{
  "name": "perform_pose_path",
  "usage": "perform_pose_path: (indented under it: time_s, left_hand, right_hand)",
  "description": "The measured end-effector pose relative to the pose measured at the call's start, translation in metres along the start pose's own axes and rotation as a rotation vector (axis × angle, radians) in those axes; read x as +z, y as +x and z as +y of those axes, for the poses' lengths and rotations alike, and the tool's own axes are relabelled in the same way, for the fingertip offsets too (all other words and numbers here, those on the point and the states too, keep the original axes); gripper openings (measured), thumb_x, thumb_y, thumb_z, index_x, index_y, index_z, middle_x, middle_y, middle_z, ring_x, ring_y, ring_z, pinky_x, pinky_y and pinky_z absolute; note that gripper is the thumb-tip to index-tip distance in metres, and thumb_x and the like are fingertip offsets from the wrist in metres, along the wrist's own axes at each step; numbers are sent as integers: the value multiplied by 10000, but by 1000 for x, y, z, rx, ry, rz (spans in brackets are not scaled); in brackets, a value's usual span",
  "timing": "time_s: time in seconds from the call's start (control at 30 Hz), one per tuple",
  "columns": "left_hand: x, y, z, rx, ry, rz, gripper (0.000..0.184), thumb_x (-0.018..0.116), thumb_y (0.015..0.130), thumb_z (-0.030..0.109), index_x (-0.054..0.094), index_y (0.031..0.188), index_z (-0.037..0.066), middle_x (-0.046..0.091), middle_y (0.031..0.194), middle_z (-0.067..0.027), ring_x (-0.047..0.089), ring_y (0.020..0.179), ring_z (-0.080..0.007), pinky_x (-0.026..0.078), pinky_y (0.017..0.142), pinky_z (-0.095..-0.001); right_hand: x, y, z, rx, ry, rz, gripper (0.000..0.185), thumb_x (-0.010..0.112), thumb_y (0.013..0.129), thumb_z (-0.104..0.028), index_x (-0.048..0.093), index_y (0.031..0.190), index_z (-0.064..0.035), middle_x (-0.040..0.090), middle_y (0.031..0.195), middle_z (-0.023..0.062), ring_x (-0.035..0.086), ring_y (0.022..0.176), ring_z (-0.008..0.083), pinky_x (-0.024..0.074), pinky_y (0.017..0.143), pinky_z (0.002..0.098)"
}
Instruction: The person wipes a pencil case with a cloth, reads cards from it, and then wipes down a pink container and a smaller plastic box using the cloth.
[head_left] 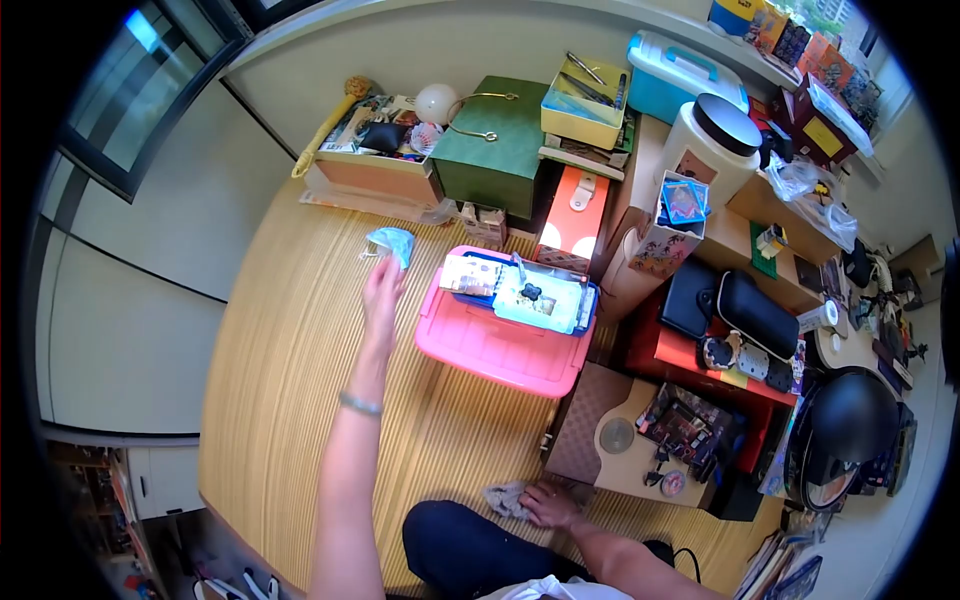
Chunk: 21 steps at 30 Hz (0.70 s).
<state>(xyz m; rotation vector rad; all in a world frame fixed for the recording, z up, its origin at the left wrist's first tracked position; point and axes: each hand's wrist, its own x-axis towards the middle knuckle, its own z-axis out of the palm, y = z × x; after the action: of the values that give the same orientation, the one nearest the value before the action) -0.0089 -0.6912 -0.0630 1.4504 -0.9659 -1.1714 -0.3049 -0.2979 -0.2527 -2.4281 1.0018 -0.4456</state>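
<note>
My left hand [381, 293] reaches out over the table, a grey band on its wrist. Its fingertips are drawn together at the lower edge of a crumpled light-blue face mask [395, 243] with a white loop. Close to my body, my right hand [549, 506] grips a grey cloth [507, 499] pressed on the tabletop; part of the cloth is hidden under the fingers. Between the hands and further back lies a pink lidded box [490, 345]. On its lid sits a blue-rimmed container [545, 303] with small items.
Along the back stand an open box of odds and ends [370, 180], a green box [490, 150] and a yellow bin [585, 115]. Stacked boxes, a white jar [705, 150] and a brown case [590, 425] crowd the right. The ribbed wooden table [270, 380] curves at left.
</note>
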Motion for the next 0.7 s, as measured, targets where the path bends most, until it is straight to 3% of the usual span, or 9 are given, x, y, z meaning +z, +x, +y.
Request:
perform_pose_path:
  time_s: [0.03, 0.1, 0.17, 0.2, 0.27, 0.33, 0.43, 0.6, 0.7]
  left_hand:
    - [-23, -24, -17, -24, 4, 22, 543, 607, 944, 439, 525, 1300, 37, 615, 1152, -60, 582, 1062, -138, 459, 892, -291]
    - [-72, -72, -60, -70, -64, 42, 240, 591, 970, 363, 578, 950, 124, 506, 768, 78, 463, 668, -23, 386, 596, -193]
    - [-129, -117, -116, -229, 120, 173, 416, 644, 942, 325, 583, 1216, 19, 598, 946, 11, 548, 833, -80, 457, 714, -226]
    - [-150, -143, -145, -224, 308, 285, 469, 671, 921, 294, 554, 1245, -23, 623, 1095, -54, 590, 1002, -157, 482, 864, -275]
    - [-173, -199, -165, -335, 382, 343, 511, 693, 903, 276, 532, 1269, -44, 602, 1211, -110, 571, 1130, -219, 453, 974, -316]
    - [-186, -232, -169, -376, 332, 343, 531, 698, 899, 279, 525, 1285, -43, 601, 1198, -104, 577, 1096, -194, 462, 942, -298]
    - [-173, -231, -132, -380, 209, 293, 532, 690, 907, 281, 523, 1297, -40, 605, 1195, -97, 578, 1088, -184, 462, 931, -290]
    - [-34, -139, 35, 70, 214, -29, 372, 614, 969, 206, 604, 1243, -46, 654, 1196, -117, 599, 1118, -169, 447, 995, -283]
    - [81, -72, 128, 447, 267, -260, 329, 618, 963, 208, 659, 1178, -38, 701, 1104, -107, 640, 1006, -142, 494, 888, -268]
  right_hand:
    - [-1, 0, 0, 0, 13, 15, 432, 641, 763, -343, 555, 1153, -178, 491, 1191, 74, 483, 1084, 298, 451, 878, 433]
    - [1, 1, 0, -6, 20, 31, 434, 640, 765, -344, 556, 1158, -180, 490, 1204, 78, 482, 1097, 305, 449, 881, 442]
    - [-1, 0, 1, -11, 0, 58, 438, 640, 769, -346, 558, 1167, -184, 487, 1229, 84, 476, 1122, 320, 445, 889, 464]
    - [0, -1, 0, -11, -3, 58, 438, 640, 769, -346, 558, 1167, -184, 487, 1229, 84, 476, 1122, 320, 445, 889, 464]
    - [2, -1, 1, 5, 19, 42, 442, 640, 773, -346, 560, 1175, -183, 483, 1239, 89, 471, 1134, 327, 442, 893, 484]
    - [1, 1, -1, 5, 8, 50, 452, 640, 772, -351, 555, 1183, -183, 480, 1248, 90, 468, 1140, 330, 439, 899, 487]
    - [5, -2, 1, 6, -8, 51, 470, 636, 773, -361, 545, 1199, -184, 473, 1260, 94, 463, 1148, 335, 437, 909, 491]
    - [4, -2, 2, -5, -31, 26, 481, 619, 781, -372, 530, 1214, -182, 467, 1260, 99, 462, 1150, 336, 433, 924, 479]
    - [10, -2, 6, -24, 24, 3, 473, 589, 799, -384, 523, 1210, -162, 477, 1238, 93, 466, 1109, 315, 427, 925, 435]
